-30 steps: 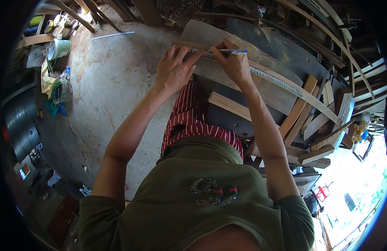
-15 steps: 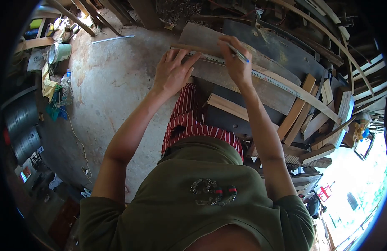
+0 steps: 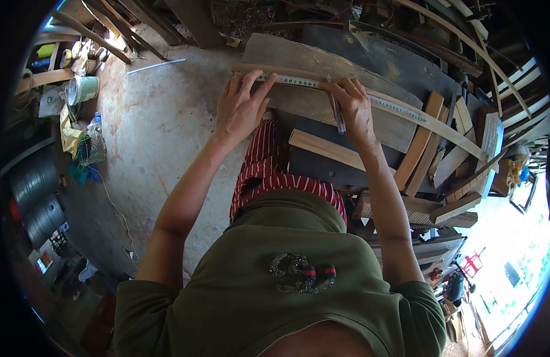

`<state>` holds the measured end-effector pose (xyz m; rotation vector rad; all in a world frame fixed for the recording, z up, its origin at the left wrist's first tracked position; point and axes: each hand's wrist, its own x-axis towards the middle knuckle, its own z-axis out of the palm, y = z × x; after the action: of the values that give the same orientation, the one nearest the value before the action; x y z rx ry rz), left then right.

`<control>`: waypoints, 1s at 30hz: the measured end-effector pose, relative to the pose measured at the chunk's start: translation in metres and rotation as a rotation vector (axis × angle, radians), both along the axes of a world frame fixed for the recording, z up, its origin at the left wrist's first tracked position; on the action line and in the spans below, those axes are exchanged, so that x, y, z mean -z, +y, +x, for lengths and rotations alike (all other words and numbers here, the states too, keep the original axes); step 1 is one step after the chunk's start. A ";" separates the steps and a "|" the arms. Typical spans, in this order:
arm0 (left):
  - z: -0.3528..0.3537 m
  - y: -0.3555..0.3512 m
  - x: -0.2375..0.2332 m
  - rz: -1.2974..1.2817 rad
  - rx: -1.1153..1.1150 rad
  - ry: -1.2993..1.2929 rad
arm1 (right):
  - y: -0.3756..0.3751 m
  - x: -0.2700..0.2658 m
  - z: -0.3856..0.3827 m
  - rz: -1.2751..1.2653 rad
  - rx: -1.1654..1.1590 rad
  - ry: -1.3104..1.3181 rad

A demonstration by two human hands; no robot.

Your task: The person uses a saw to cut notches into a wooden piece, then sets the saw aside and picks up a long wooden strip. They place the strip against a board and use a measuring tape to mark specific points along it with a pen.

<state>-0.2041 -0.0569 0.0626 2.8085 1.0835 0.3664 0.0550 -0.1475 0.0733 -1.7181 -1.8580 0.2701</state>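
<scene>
A long thin wooden strip (image 3: 456, 138) lies across wide grey-brown boards (image 3: 304, 52), with an extended tape measure (image 3: 397, 107) along it. My left hand (image 3: 242, 110) presses the left end of the tape against the strip, its fingers bent over the far edge. Between the fingers of my right hand (image 3: 357, 113) is a clear pen (image 3: 336, 112) with a blue end, pointing back toward me. The fingertips of that hand touch the tape and strip near the middle. Its lower fingers are partly hidden.
A shorter pale wood piece (image 3: 325, 149) lies nearer me on the dark bench surface. Several wood offcuts (image 3: 422, 140) are stacked at the right. On the concrete floor (image 3: 156, 119) to the left are a bucket (image 3: 83, 91), a plastic bottle (image 3: 98, 121) and a cord.
My right hand has come down from above the strip to rest at the tape, and the pen has turned to point toward me. My left hand stays at the tape's left end.
</scene>
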 end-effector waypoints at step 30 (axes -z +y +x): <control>0.068 -0.039 0.002 -0.100 0.079 -0.133 | -0.051 0.006 0.048 0.023 0.226 -0.141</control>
<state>-0.1359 -0.0961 0.0609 2.6871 0.9332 0.4693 0.1029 -0.1982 0.0670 -1.9539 -1.7346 0.0384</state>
